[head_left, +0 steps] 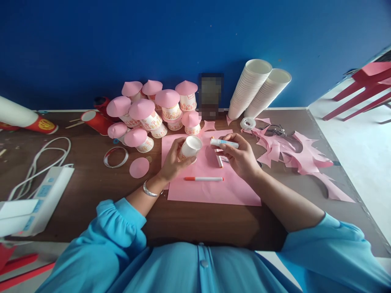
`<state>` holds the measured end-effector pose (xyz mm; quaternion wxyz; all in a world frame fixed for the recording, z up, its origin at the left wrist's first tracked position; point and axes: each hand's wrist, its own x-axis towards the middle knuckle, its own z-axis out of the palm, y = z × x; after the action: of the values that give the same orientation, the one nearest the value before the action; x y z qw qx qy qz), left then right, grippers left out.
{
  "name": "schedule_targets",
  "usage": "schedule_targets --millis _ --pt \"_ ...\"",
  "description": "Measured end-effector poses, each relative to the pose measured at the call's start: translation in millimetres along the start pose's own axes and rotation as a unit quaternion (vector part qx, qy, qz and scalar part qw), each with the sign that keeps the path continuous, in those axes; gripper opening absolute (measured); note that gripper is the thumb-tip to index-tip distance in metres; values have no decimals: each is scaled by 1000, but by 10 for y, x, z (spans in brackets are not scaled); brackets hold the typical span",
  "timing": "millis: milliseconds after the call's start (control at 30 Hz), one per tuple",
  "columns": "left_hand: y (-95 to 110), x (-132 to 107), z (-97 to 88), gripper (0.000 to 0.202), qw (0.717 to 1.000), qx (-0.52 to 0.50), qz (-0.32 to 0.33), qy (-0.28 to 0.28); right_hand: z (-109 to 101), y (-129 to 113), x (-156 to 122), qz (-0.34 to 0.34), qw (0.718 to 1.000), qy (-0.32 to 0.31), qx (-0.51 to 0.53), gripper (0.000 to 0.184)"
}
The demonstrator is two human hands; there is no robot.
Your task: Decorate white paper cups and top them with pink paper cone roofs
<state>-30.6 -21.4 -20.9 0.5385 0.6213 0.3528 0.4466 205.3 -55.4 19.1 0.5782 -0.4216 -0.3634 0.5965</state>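
Here, hands [174, 159] [242, 158] hold paper cup [190, 149] left; tube [218, 142] right.

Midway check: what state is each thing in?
Held cup: decorated, in left hand
White tube: in right hand
Front marker: on pink sheet, seemingly capped
Pink sheet: flat
Back marker: partly hidden
Roofed cups: grouped, some stacked
White cups: nested, two stacks
Pink scraps: cut, scattered

Fingers [236, 139] curled, forearms [284, 199] angled inward
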Motion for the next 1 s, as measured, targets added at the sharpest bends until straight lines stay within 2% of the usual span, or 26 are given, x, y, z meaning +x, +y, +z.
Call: schedule_targets --millis 100,200,267,500,633,700,733,867,933,1000 --pt "-16 -8 -8 57 997 80 11 -14 9 16 9 32 998 -18 51 42" --pt "-4 2 -21 57 975 217 37 -16 15 1 -5 48 996 -35 71 41" --pt "16 15 -35 55 961 273 45 -20 7 -4 -12 55 995 -43 67 39" --pt "32 33 -111 61 943 330 52 5 20 5 -41 54 995 -67 47 38" --pt "193 -27 -125 69 924 361 117 45 71 -38 -85 60 992 -74 83 32" --pt "362 -100 -96 64 922 345 146 97 108 -57 -123 64 988 -93 102 31" --pt "455 -147 -67 57 930 320 143 108 132 -59 -147 65 986 -107 108 31" --pt "732 -346 123 41 988 137 71 -4 267 -6 -277 81 976 -170 112 30" --pt "770 -420 219 31 997 66 22 -18 326 43 -352 100 970 -196 101 30" --pt "758 -467 280 22 1000 12 -14 -4 349 88 -418 114 967 -217 75 29"
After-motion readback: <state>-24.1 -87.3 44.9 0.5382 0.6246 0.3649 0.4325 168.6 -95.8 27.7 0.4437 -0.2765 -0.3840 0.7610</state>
